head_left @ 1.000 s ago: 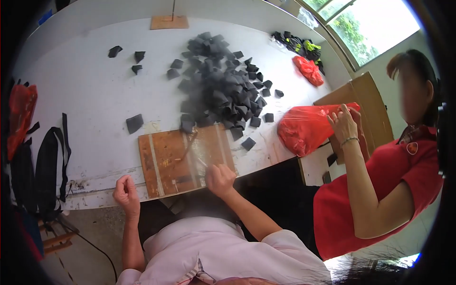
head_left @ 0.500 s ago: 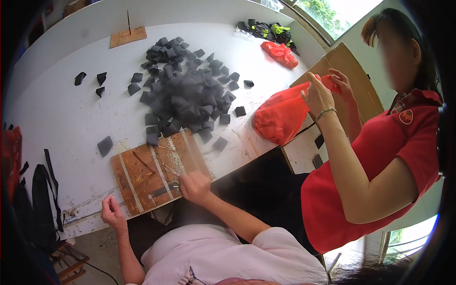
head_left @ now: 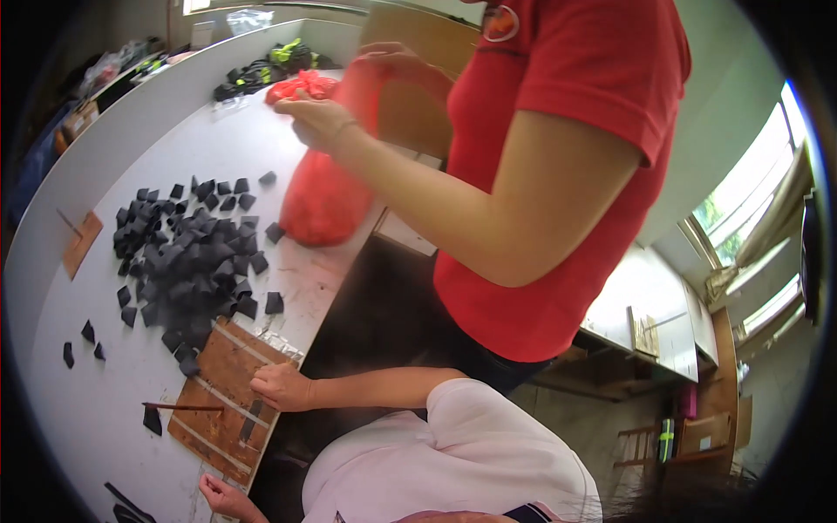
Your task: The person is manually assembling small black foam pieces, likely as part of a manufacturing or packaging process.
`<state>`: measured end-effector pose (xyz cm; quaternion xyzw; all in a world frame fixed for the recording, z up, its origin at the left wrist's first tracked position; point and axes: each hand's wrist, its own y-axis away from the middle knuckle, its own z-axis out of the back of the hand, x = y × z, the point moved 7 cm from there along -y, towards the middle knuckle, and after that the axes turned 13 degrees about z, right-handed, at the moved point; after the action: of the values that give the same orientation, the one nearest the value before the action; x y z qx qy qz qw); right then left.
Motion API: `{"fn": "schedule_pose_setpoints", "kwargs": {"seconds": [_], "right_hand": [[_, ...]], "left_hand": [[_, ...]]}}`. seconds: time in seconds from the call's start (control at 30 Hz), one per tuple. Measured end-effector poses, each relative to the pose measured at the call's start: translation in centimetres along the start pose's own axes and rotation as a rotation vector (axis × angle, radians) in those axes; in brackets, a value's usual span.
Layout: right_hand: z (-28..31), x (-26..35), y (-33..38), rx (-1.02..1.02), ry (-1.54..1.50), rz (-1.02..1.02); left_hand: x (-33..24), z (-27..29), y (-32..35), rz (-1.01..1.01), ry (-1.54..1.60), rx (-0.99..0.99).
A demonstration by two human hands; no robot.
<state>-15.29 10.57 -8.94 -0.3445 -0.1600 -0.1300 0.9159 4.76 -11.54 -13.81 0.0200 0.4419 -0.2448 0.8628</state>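
Observation:
My right hand [head_left: 283,386] is closed, its knuckles over the right part of a worn wooden board [head_left: 228,362] crossed by pale strips. Whatever those fingers hold, if anything, is hidden. Beside them a dark strip [head_left: 252,420] lies on the board. My left hand [head_left: 225,499] is just off the board's near corner, thumb and fingers drawn together, and I cannot make out anything in it. A thin brown stick [head_left: 187,407] lies across the board's left edge, its dark end above a black piece [head_left: 153,421]. Beyond the board spreads a heap of small black pieces [head_left: 187,261].
A co-worker in a red shirt [head_left: 558,174] stands close on the right, both hands at a red plastic bag [head_left: 327,200]. At the far end are another red bag [head_left: 301,87] and a black-and-yellow bundle [head_left: 261,70]. A wooden block with a spike [head_left: 83,244] stands left.
The view has swung to the right, so the table appears further left. The co-worker's red bag now hangs closer to the heap. My hands remain closed near the board.

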Motion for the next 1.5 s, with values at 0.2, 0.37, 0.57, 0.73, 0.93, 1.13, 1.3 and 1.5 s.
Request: {"fn": "schedule_pose_setpoints", "kwargs": {"seconds": [0.2,0.37,0.57,0.73,0.93,1.13,1.3,1.5], "right_hand": [[0.7,3.5,2.1,0.042,-0.118,-0.077],[-0.5,5.8,4.5,0.169,-0.198,-0.032],[-0.7,7.8,4.9,0.285,-0.215,0.038],[-1.6,7.9,5.0,0.338,-0.168,0.067],[-0.5,10.3,2.6,0.363,-0.132,0.208],[-0.6,10.9,3.7,0.445,-0.127,0.245],[-0.2,10.1,4.6,0.530,-0.149,0.187],[-0.5,9.3,5.9,0.475,-0.336,0.014]], "left_hand": [[-0.9,0.0,-0.3,-0.010,-0.149,-0.073],[-0.4,-0.8,-1.2,-0.504,0.186,-0.185],[-1.4,-0.2,-0.8,-0.079,-0.162,-0.046],[-0.1,-1.2,-0.9,-0.070,-0.179,0.056],[-1.2,1.0,-0.5,-0.757,0.630,-0.083],[-1.3,0.0,-1.1,-0.120,-0.217,-0.075],[-0.5,-0.8,-1.0,-0.210,-0.205,-0.034],[-1.3,0.1,0.4,-0.042,-0.046,-0.006]]}}
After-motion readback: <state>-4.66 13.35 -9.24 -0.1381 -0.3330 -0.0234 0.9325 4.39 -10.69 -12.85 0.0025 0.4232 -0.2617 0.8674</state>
